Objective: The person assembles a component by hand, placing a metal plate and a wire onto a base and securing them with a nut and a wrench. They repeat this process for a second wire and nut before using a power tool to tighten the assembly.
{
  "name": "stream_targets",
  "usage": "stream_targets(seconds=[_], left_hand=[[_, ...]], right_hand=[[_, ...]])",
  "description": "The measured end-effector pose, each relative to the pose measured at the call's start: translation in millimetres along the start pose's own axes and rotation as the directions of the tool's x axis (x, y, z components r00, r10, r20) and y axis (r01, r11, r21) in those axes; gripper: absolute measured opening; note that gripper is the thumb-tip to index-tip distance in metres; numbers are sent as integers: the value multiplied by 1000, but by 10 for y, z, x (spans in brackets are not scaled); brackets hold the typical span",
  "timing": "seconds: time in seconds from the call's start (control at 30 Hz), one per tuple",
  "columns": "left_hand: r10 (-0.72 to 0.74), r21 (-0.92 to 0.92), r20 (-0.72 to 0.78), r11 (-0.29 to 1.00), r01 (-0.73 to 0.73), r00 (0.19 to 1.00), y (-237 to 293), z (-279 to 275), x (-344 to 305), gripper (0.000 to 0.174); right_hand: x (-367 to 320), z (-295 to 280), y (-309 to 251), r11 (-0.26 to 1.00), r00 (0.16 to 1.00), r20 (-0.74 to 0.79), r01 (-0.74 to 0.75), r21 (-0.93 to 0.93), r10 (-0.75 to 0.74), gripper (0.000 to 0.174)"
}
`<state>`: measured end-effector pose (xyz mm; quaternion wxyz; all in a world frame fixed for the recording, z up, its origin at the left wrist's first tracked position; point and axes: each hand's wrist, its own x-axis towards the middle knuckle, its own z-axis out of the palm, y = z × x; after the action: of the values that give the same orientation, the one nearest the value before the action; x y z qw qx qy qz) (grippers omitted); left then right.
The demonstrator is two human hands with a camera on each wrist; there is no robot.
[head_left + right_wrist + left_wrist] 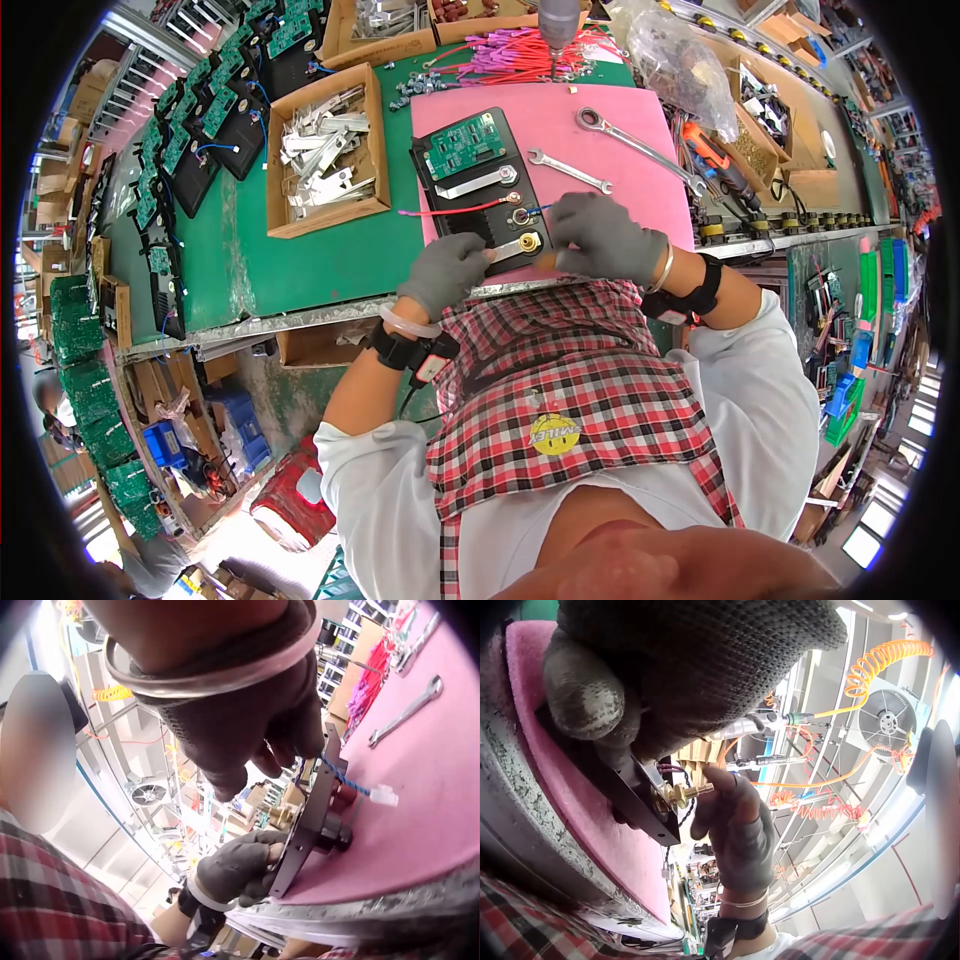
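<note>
A black module plate (478,185) with a green circuit board (467,145) lies on a pink mat (610,120) at the table's near edge. My left hand (478,258), in a grey glove, grips the plate's near left corner, fingers curled round its edge (289,859). My gloved right hand (560,245) sits at the near right corner. Its fingertips (718,782) pinch the brass terminal (679,795) that sticks up from the plate. A blue wire with a white plug (382,796) runs out from under the right hand.
Two wrenches (570,170) (640,145) lie on the mat behind the plate. A cardboard box of metal strips (325,150) stands to the left, past it rows of black modules with green boards (200,120). Red and purple wires (520,50) and a hanging screwdriver (558,20) are at the back.
</note>
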<state>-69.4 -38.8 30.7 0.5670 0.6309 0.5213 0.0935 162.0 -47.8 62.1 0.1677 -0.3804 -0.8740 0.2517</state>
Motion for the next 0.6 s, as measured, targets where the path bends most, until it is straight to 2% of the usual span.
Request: stream_targets(seconds=[0.03,0.1,0.13,0.2,0.27,0.3,0.33,0.4,0.43,0.53,0.6], left_hand=[[47,37,-21,998,-46,999,-42,9,11,26],[149,118,-50,983,-142,988,-114,24,57,25],[95,72,-34,993,-93,995,-109,20,60,24],[-7,-17,4,1000,7,1000,-28,7,9,23],[-4,4,-8,1000,4,1000,-52,21,20,23],[14,23,-6,1000,-14,1000,-73,18,28,23],[35,43,-7,998,-34,999,-73,10,31,23],[2,25,-9,1000,-1,1000,-33,13,8,24],[-15,14,-12,1000,15,1000,-14,12,-3,25],[35,74,-10,997,-34,999,-61,8,14,26],[0,68,-4,998,0,1000,5,-5,-14,27]], right_hand=[[6,-77,-19,977,976,79,-195,-82,201,28],[26,35,-15,969,991,-123,22,-246,-54,26],[24,98,-9,932,959,-210,111,-344,-191,25],[2,87,33,986,963,-238,93,-139,-125,21],[-3,-130,270,1000,992,-128,18,3,-17,19],[21,-160,549,997,974,-220,-71,-41,61,16],[118,-337,691,970,959,-239,-190,-153,150,15],[239,-473,1188,923,875,-399,-357,-146,275,18],[317,-564,1331,861,839,-373,-481,-164,397,22],[534,-547,1806,861,910,-281,-388,-329,304,24],[687,-505,1761,779,892,-232,-453,-434,389,23]])
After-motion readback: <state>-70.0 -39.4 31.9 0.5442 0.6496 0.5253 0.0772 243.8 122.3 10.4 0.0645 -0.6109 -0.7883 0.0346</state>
